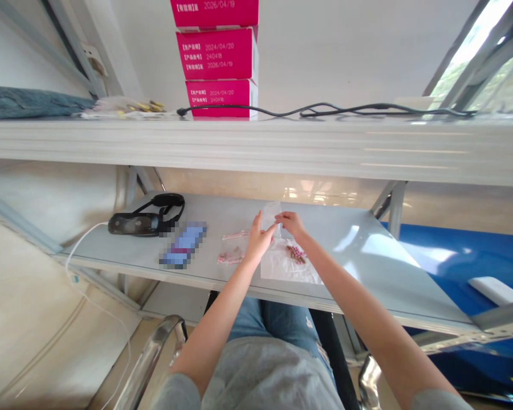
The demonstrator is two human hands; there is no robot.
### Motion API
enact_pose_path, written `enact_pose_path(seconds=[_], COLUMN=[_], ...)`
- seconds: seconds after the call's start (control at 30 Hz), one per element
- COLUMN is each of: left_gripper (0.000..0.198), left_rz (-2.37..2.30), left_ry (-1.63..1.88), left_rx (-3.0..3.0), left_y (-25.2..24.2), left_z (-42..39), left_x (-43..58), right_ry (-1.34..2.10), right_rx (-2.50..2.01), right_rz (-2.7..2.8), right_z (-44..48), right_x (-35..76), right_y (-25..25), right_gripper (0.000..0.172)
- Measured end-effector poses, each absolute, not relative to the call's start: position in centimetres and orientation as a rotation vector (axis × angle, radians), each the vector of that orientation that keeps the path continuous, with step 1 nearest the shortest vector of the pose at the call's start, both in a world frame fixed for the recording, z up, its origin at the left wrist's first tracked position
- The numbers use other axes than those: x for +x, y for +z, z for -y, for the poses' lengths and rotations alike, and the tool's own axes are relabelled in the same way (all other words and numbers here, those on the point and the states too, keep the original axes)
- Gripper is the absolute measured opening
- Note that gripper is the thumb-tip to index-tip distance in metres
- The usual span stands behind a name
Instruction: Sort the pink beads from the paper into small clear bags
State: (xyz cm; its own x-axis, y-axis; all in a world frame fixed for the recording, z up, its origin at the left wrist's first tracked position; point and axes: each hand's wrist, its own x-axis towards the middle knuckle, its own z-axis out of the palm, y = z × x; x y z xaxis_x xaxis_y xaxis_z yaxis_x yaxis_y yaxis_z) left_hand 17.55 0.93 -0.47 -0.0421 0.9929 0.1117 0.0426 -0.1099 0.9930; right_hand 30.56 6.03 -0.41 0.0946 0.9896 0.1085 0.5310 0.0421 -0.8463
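Close together over the grey shelf board, my two hands meet at a small translucent plastic bag [272,212]. My left hand [259,242] grips the bag's near left side, its index finger pointing up and its thumb toward the other hand. The fingertips of my right hand [293,224] are pinched at the bag's right edge. Below them lies a larger clear plastic sheet or bag [276,266], with a small heap of pink and brown beads [296,254] on or in it. Beside my left hand is a clear packet with pink-and-white edging [231,257]; the hand hides part of it.
A black headset [141,223] with a white cable and a blurred-out phone [183,245] lie on the board [359,273] at left. An upper shelf [256,142] crosses in front, carrying pink boxes [218,55] and a black cable [277,113]. Metal chair arms [151,356] flank me.
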Motion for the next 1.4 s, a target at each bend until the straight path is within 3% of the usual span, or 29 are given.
enact_pose_path(seconds=[0.13, 0.27, 0.37, 0.5, 0.7, 1.03, 1.17, 1.27, 1.4], left_gripper=[0.048, 0.034, 0.040, 0.051, 0.048, 0.016, 0.018, 0.020, 0.018], left_rz=[-1.317, -1.677, -2.073, -2.258, -2.265, -2.145, -1.678, -1.288, -1.070], left_ry=[1.390, 1.325, 1.040, 0.756, 0.791, 1.042, 1.185, 1.083, 0.975], left_rx=[1.499, 1.822, 1.979, 2.036, 2.059, 1.989, 1.863, 1.699, 1.732], left_y=[0.6, 1.5, 1.0, -0.7, -2.3, -0.3, 1.9, 3.0, 3.4], left_z=[0.0, 1.2, 2.4, 3.6, 3.7, 3.9, 4.3, 4.3, 3.8], left_x=[13.6, 9.5, 7.7, 7.6, 8.1, 7.8, 9.8, 12.2, 15.0], right_ry=[0.513, 0.280, 0.324, 0.400, 0.401, 0.670, 0.773, 0.887, 1.084], right_rx=[-1.806, -1.975, -1.961, -1.833, -1.574, -1.387, -1.304, -1.234, -1.148], right_rz=[1.660, 1.744, 1.747, 1.794, 1.757, 1.705, 1.682, 1.662, 1.705], right_z=[-6.0, -5.2, -4.7, -3.7, -0.1, 5.1, 5.2, 5.3, 5.6], right_x=[30.7, 30.9, 31.0, 31.5, 33.8, 34.3, 33.7, 33.5, 33.8], right_y=[-1.2, -1.4, -1.4, -1.2, -0.7, -0.7, 0.1, 1.2, 2.7], right_gripper=[0.021, 0.038, 0.048, 0.041, 0.026, 0.025, 0.031, 0.039, 0.037])
